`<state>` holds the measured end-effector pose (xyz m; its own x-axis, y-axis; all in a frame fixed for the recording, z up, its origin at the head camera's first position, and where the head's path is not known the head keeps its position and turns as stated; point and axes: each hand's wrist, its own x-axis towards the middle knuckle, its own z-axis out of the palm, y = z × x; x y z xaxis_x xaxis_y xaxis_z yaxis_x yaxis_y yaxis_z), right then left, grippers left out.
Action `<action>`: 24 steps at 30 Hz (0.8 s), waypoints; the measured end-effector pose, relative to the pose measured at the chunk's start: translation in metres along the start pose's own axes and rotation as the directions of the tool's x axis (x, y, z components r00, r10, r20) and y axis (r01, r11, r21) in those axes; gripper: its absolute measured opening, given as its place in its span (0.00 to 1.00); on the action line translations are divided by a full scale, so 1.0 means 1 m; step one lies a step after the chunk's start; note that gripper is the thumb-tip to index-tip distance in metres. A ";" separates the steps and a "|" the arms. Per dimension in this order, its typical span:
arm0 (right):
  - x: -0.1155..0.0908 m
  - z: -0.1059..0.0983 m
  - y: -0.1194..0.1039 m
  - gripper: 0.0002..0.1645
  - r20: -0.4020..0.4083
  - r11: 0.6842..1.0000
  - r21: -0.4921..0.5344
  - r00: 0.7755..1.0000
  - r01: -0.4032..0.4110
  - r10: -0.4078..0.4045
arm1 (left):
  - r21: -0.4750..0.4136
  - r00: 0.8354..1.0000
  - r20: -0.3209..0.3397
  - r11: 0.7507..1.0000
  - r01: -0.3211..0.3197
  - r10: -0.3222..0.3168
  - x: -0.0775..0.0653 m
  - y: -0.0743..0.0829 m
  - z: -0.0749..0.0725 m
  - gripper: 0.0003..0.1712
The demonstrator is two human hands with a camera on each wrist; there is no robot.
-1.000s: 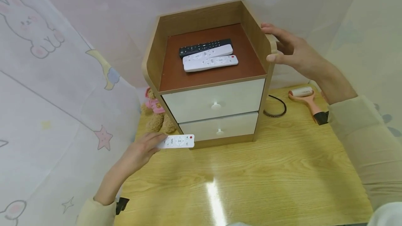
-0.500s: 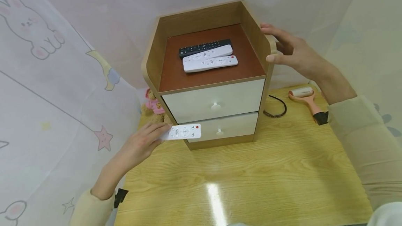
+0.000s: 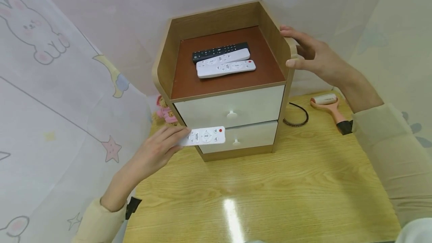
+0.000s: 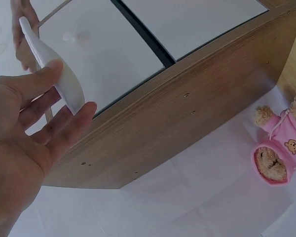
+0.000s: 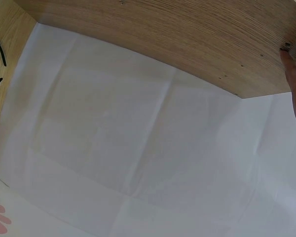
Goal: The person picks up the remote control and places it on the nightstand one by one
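Observation:
My left hand (image 3: 156,153) pinches the end of a white remote control (image 3: 207,135) with a red button, held level in front of the drawers. In the left wrist view the remote (image 4: 68,81) is seen edge-on between thumb and fingers. A small wooden cabinet (image 3: 219,13) with two white drawers stands on the table. My right hand (image 3: 318,57) grips its right side panel, thumb at the front edge; one fingertip (image 5: 292,66) touches the outer face. On the brown top lie two overlapping white remotes (image 3: 226,69) and a black remote (image 3: 221,51) behind them.
A teddy bear in pink (image 3: 166,112) sits by the cabinet's left side. To the right lie a black toothed headband (image 3: 305,113) and a lint roller (image 3: 327,102) on the wooden table (image 3: 270,190). Fabric walls (image 3: 50,123) stand at the left and back.
My left hand has carried the white remote up and to the right, from beside the cabinet's lower left corner to before the drawers. The right hand has stayed on the side panel.

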<state>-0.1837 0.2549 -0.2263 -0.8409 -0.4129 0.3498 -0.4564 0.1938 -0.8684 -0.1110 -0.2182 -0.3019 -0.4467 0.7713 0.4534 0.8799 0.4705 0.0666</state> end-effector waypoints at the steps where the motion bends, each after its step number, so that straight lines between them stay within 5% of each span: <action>1: 0.000 0.000 0.000 0.42 0.001 1.000 -0.009 1.000 0.000 0.000 | 0.007 1.000 -0.003 1.000 -0.001 0.001 0.002 0.001 -0.001 0.35; 24: 0.000 0.000 0.003 0.42 0.003 1.000 -0.019 1.000 -0.001 0.001 | 0.088 0.997 -0.080 0.996 0.013 -0.005 0.034 0.000 -0.010 0.34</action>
<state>-0.1852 0.2556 -0.2290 -0.8406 -0.4153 0.3478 -0.4610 0.2114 -0.8618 -0.1242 -0.1962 -0.2771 -0.4370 0.7317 0.5230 0.8565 0.5161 -0.0063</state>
